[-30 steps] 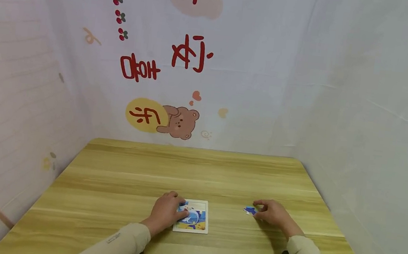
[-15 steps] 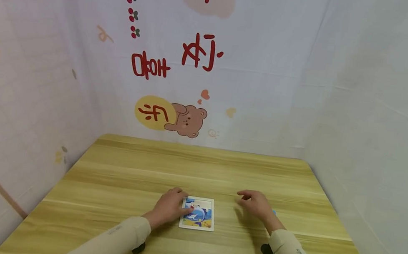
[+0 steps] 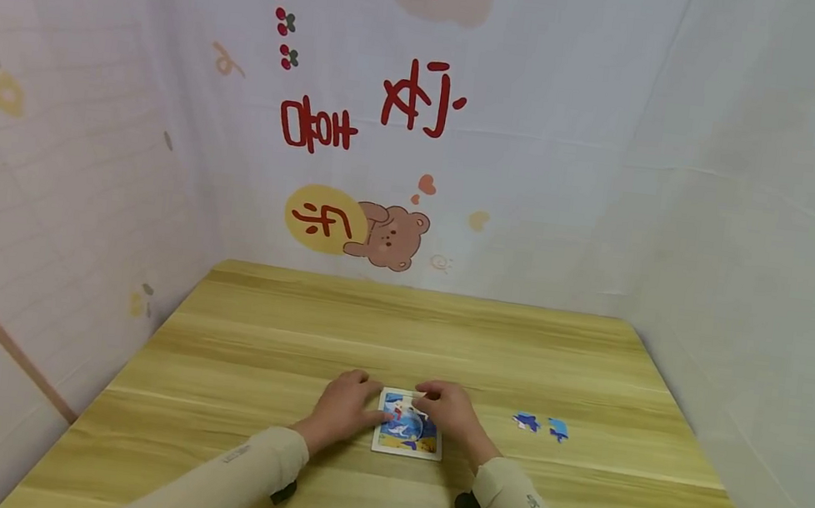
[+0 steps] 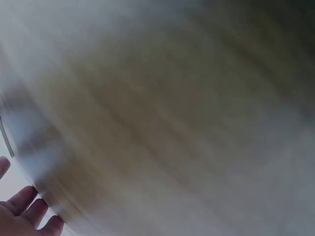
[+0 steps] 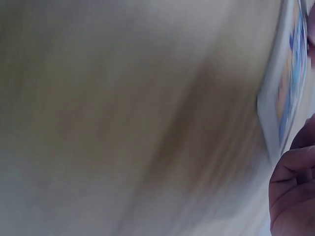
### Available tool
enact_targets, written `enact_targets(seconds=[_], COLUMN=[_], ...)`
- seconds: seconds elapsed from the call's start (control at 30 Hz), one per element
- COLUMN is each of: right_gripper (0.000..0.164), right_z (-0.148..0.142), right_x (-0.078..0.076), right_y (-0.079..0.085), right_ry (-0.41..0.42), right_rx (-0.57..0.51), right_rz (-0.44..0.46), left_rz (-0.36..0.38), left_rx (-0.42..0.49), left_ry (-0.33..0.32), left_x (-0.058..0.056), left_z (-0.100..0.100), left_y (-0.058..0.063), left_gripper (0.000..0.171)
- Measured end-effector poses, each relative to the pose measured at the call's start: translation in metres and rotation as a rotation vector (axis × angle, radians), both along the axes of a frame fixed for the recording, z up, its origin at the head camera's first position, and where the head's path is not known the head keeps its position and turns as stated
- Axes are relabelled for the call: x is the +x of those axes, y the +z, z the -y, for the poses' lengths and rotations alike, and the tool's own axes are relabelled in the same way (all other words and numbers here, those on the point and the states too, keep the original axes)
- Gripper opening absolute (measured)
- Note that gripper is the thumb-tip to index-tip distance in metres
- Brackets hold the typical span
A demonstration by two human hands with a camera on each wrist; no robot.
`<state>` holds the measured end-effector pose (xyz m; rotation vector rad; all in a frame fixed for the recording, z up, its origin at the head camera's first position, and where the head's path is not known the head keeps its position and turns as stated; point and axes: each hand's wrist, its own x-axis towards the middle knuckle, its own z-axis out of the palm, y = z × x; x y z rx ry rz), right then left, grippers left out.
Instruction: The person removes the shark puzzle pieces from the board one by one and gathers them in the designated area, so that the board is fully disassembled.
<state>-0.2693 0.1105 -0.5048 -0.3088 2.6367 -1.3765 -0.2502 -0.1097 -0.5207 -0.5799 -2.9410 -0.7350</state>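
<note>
A small square jigsaw puzzle [image 3: 407,438] lies on the wooden table, a blue sea picture in a white frame. Part of its upper area shows pale, bare board. My left hand [image 3: 340,408] rests at its left edge, with the thumb on the picture and the fingers by the far left corner. In the left wrist view the left fingers [image 4: 35,212] look loose and spread. At the upper right of the puzzle, my right hand [image 3: 451,412] has bent fingers and thumb pinched together; they largely hide the puzzle piece there. The right wrist view shows curled fingers [image 5: 294,169] beside the frame.
Two loose puzzle pieces lie on the table right of the right hand: a dark blue one [image 3: 527,421] and a light blue one [image 3: 558,429]. The wood-grain table [image 3: 278,331] is bordered by white printed cloth walls [image 3: 537,177].
My right hand has moved left from the loose pieces to the puzzle's upper right, leaving two pieces uncovered. The left hand stays at the puzzle's left edge. The head view has shifted slightly.
</note>
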Motion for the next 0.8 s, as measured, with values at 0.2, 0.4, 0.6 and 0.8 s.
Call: enact_targets(seconds=[0.2, 0.4, 0.6, 0.8], right_gripper=[0.026, 0.026, 0.031, 0.033], right_z=[0.012, 0.018, 0.021, 0.022], right_x=[0.005, 0.009, 0.011, 0.011], right_y=[-0.003, -0.004, -0.005, -0.006], right_ry=[0.030, 0.051, 0.074, 0.088], right_rx=[0.019, 0.117, 0.203, 0.192], right_rz=[-0.012, -0.042, -0.067, -0.033], left_rz=[-0.029, -0.035, -0.049, -0.047], left_rx=[-0.010, -0.014, -0.019, -0.010], left_ry=[-0.002, 0.007, 0.010, 0.002], left_x=[0.004, 0.005, 0.003, 0.003], left_z=[-0.003, -0.002, -0.001, -0.001], left_y=[0.002, 0.002, 0.000, 0.001], left_gripper=[0.055, 0.055, 0.055, 0.055])
